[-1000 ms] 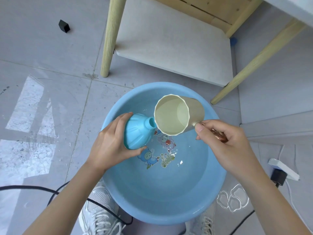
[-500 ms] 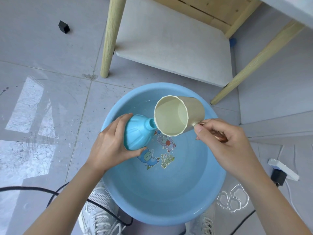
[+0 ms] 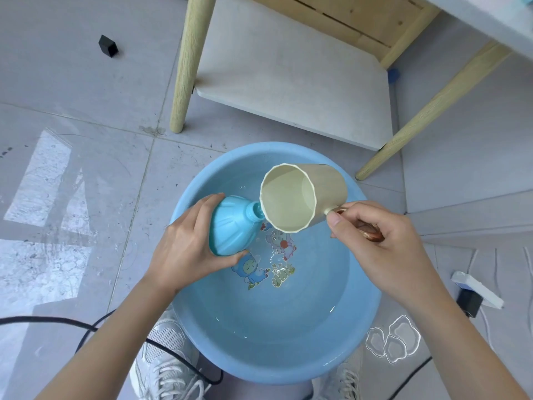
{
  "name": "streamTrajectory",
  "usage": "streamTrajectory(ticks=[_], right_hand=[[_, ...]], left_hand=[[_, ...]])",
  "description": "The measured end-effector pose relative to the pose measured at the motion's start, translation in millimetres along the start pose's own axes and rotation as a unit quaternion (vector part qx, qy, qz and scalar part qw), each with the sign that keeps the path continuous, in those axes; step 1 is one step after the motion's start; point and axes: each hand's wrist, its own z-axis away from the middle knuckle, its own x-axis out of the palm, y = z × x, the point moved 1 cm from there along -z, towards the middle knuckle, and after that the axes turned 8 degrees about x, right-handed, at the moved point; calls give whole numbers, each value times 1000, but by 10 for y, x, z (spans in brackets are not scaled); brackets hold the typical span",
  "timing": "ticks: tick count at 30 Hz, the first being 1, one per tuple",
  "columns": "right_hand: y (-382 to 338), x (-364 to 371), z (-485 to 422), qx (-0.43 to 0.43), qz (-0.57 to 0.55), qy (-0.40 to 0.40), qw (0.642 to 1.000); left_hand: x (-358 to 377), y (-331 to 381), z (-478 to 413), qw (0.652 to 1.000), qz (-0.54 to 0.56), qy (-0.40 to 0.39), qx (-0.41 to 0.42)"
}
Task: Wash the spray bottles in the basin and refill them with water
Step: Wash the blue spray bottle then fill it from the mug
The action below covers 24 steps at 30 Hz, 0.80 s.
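One capless light-blue plastic spray bottle (image 3: 230, 229) in head view, tilted over the round blue plastic basin (image 3: 274, 356) of shallow water, clasped round its base by the left grip (image 3: 187, 249). Pinched at the handle by the right grip (image 3: 380, 243): a cream plastic cup (image 3: 300, 197), tipped rim-to-neck. Judged mid-rinse or mid-refill; capping left, other bottles nowhere visible.

Grey tiled floor (image 3: 86, 90) down here, a patch of sunlight on its left. The blue basin (image 3: 288, 369) sits flat on it, just in front of the desk (image 3: 187, 67) with its pale wooden legs. A small black block (image 3: 108, 46) lies well off to the left. A black cable (image 3: 57, 321) snakes past white shoes (image 3: 164, 368). Puddles (image 3: 393, 340) glisten just beside the basin, near a white power strip (image 3: 477, 289).
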Motion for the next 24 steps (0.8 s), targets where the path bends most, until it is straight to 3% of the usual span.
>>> streamTrajectory(ticks=[24], right_hand=[[-5,13,-23,-26,27,10,999]], left_hand=[[8,-2,-2,1000,-2,-3,-4]])
